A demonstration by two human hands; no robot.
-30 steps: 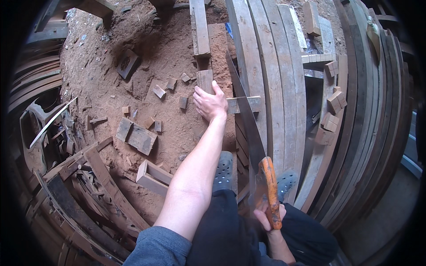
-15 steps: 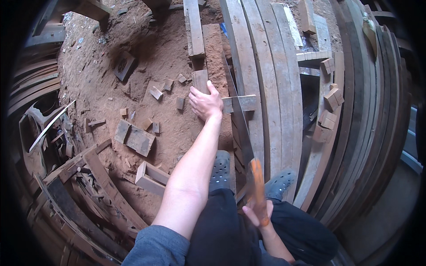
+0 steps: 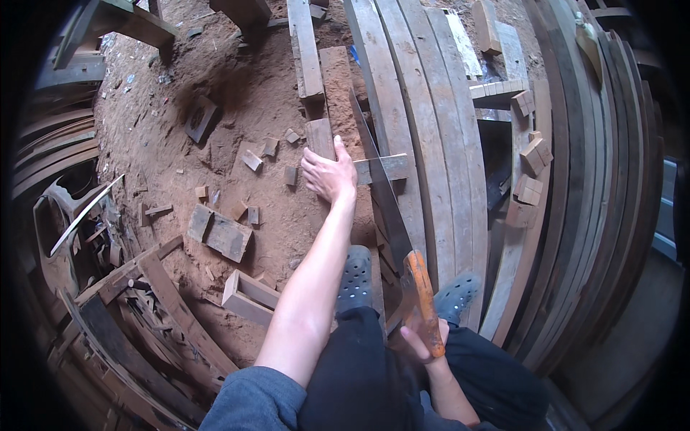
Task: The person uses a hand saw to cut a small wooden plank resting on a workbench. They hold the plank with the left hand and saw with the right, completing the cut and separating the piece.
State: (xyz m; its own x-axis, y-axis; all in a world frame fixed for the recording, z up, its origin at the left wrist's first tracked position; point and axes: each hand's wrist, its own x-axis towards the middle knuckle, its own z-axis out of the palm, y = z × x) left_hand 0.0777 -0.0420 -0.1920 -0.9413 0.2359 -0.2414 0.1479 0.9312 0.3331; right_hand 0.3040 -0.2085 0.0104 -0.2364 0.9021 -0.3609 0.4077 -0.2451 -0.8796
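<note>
My left hand [image 3: 327, 172] grips a short wooden block [image 3: 318, 133] beside a sawdust-covered plank [image 3: 336, 75]. Under it, a narrow crosswise piece [image 3: 392, 167] sticks out to the right over long beams. My right hand [image 3: 415, 345], low in the view, is closed on the orange wooden handle [image 3: 422, 294] of a handsaw. The long dark saw blade [image 3: 383, 194] slants away from me across the crosswise piece, just right of my left hand. Whether its teeth are in a cut I cannot tell. My grey perforated clogs [image 3: 353, 276] show below.
Long grey beams [image 3: 442, 129] and stacked boards [image 3: 589, 179] run along the right, with small blocks [image 3: 535, 154] on them. Offcuts [image 3: 219, 233] and an open wooden box [image 3: 251, 291] lie on sawdust-covered ground at left. A frame of old planks [image 3: 172, 309] fills the lower left.
The saw moved back toward me half a second ago, with a blurred handle, and is forward again now. My left hand stays on the block. The whole view has shifted slightly.
</note>
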